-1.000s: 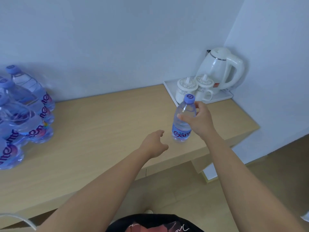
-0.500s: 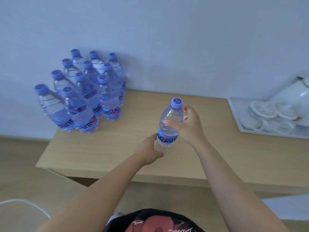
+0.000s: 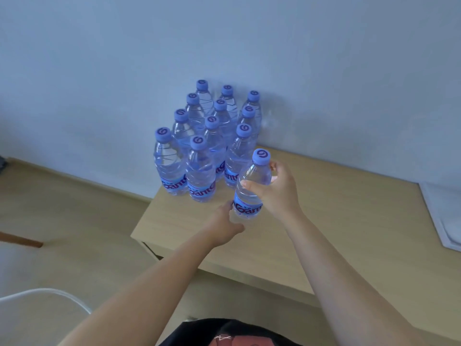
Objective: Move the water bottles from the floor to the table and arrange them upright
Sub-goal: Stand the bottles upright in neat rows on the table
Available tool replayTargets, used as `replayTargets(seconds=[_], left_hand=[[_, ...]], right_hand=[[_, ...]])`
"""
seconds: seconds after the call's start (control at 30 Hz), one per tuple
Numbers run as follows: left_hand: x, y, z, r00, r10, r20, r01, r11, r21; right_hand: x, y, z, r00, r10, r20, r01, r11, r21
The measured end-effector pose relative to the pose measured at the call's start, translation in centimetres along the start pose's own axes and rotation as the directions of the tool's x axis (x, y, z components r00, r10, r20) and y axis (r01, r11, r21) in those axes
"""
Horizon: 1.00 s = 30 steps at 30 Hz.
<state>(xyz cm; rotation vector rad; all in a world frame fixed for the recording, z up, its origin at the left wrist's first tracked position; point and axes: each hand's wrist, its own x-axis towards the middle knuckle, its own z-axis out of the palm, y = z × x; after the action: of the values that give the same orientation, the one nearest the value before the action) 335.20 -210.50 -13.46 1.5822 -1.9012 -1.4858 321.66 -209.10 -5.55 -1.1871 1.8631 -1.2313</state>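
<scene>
The right hand (image 3: 277, 193) has carried the bottle (image 3: 252, 188) leftward along the table (image 3: 349, 233); it is now just beside the cluster of upright bottles (image 3: 207, 146) at the wall, nearer than half a second ago. Its fingers curl round the bottle's middle. The left hand (image 3: 224, 226) touches the bottle's base as before; its fingers are hidden.

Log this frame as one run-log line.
phase: placing | right hand: grips bottle, upright | left hand: at bottle base | bottle group: upright on table corner | next: likely set beside group
</scene>
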Motion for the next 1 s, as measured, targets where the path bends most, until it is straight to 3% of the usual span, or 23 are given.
replayTargets(seconds=[0.67,0.77,0.9,1.0], left_hand=[[1.8,-1.5,-3.8,0.998,-0.030,0.055,0.048,0.926,-0.375],[1.7,-1.9,-3.5,0.997,-0.061,0.055,0.077,0.927,-0.368],[1.3,-2.3,-2.7,0.988,-0.155,-0.003,0.145,0.933,-0.329],[0.9,-1.9,-2.3,0.974,-0.224,-0.024,0.190,0.877,-0.441]], right_hand=[[0.8,-1.1,6.3,0.995,-0.052,-0.083,0.044,0.994,-0.100],[0.7,-0.4,5.7,0.998,-0.057,-0.023,0.055,0.995,-0.085],[0.7,-0.7,4.0,0.972,-0.146,0.185,0.153,0.988,-0.021],[1.3,-1.1,3.0,0.947,-0.115,0.299,0.145,0.986,-0.081]])
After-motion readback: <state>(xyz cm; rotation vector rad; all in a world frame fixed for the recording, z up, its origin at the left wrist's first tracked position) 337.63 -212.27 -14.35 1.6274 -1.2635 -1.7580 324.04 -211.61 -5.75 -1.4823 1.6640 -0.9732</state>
